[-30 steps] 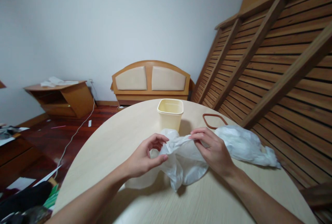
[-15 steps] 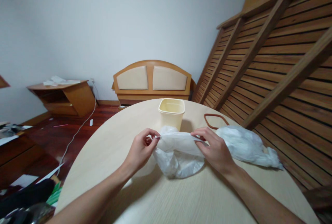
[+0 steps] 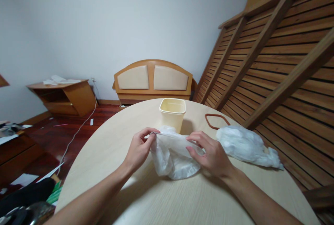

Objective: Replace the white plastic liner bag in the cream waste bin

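A thin white plastic bag (image 3: 171, 155) hangs crumpled between both hands over the round pale wooden table (image 3: 112, 141). My left hand (image 3: 139, 148) pinches the bag's upper left edge with thumb and fingers closed. My right hand (image 3: 210, 152) grips the bag's right side, fingers curled on the film. Just behind the bag stands a small cream plastic bin (image 3: 172, 112), upright and empty-looking. A second crumpled white bag (image 3: 244, 145) lies on the table to the right of my right hand.
A brown square rubber ring (image 3: 215, 120) lies flat right of the bin. A slatted wooden bed frame (image 3: 273, 61) leans on the right. A padded headboard (image 3: 152, 79) stands against the far wall, a wooden side cabinet (image 3: 65, 96) at left, with clutter on the floor.
Both hands drew closer together and the bag bunched up shorter. The left hand went from a loose open hold to a firm pinch on the bag's edge.
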Available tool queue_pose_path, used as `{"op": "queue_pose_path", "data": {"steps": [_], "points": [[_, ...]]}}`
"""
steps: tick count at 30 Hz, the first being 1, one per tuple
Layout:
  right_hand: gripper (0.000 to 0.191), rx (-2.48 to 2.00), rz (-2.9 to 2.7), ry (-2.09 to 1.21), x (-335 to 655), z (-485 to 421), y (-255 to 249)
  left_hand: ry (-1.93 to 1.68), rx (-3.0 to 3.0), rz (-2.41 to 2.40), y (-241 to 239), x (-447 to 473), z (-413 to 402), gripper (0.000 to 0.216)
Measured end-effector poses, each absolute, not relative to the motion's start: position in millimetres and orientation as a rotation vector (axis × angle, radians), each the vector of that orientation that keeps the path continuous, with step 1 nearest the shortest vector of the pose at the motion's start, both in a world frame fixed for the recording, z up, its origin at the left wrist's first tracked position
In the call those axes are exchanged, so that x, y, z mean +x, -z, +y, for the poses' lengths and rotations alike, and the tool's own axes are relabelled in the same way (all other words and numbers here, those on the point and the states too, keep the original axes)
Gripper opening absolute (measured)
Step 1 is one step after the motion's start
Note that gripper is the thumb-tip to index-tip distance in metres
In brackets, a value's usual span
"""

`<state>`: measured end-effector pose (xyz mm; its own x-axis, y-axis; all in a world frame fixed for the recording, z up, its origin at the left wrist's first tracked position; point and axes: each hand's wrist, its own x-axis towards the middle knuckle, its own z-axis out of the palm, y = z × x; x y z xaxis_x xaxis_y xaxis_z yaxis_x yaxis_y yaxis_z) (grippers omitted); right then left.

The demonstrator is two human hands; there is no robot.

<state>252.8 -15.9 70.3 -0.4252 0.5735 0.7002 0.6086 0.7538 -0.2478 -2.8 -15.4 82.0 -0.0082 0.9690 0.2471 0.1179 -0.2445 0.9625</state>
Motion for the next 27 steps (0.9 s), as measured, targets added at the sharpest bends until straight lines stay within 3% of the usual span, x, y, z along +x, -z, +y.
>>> {"op": "queue_pose_path", "data": {"steps": [7, 12, 18, 20, 24, 27], "points": [[0.033, -0.893, -2.107, 0.024, 226.5, -38.8, -68.6, -1.243, 1.482, 0.953, -78.9, -0.6, -19.7, 0.046], [0.062, -0.964, -2.1, 0.087, 216.2, -48.6, -61.0, -1.267, 1.639, 1.049, -76.5, 3.6, -22.8, 0.033], [0.076, -1.072, -2.021, -0.015, 203.5, -56.6, -50.7, -1.299, 1.943, 1.112, -75.2, 3.4, -27.8, 0.02], [0.074, -1.08, -1.999, -0.038, 200.6, -58.9, -49.7, -1.27, 2.069, 1.088, -73.4, 2.9, -30.8, 0.019], [0.041, -1.057, -1.947, -0.047, 203.5, -54.5, -51.6, -1.199, 2.275, 1.046, -69.5, 0.8, -33.3, 0.018], [0.031, -1.064, -1.875, -0.062, 215.2, -42.9, -55.7, -1.209, 2.396, 1.135, -66.4, -2.4, -29.0, 0.031]]}}
